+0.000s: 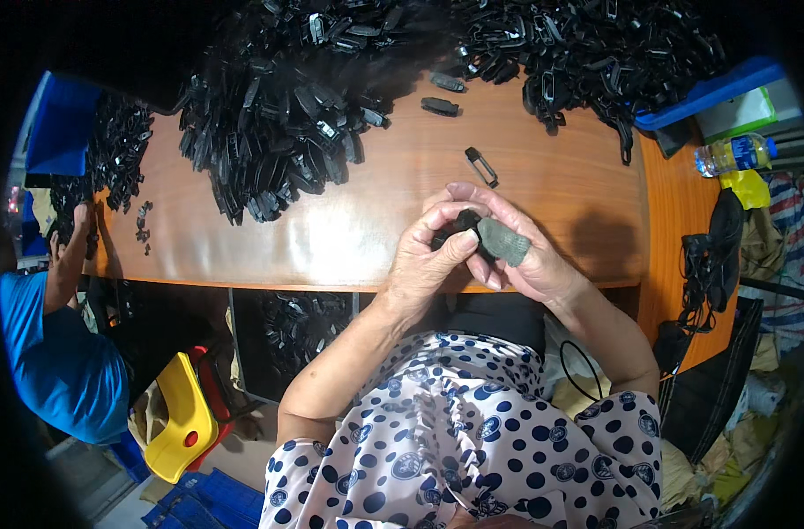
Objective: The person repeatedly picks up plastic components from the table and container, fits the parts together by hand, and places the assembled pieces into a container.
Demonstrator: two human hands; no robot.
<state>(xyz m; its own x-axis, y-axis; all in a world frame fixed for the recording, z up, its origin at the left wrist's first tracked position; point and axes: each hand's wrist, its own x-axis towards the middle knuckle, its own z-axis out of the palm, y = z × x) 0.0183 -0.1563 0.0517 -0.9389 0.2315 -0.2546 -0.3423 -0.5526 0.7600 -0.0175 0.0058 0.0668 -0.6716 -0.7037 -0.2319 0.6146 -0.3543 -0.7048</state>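
Note:
My hands meet above the table's near edge. My left hand (pixel 427 251) pinches a small black plastic part (pixel 466 220) between thumb and fingers. Around the same part curls my right hand (pixel 543 269), its fingers passing behind. A grey-green knitted cover (pixel 505 243) sits where the right thumb is, hiding its tip and some of the part. Just beyond the hands lies a narrow black open frame (pixel 481 167). Farther off, two dark oblong plastic pieces (pixel 441 108) rest on the wood.
Big heaps of black plastic parts (pixel 270 132) cover the far side of the wooden table (pixel 331 238). At right are a blue tray (pixel 710 93), a water bottle (pixel 735 154) and black cables (pixel 697 273). A co-worker in blue (pixel 63 353) sits at left, near a yellow chair (pixel 183 419).

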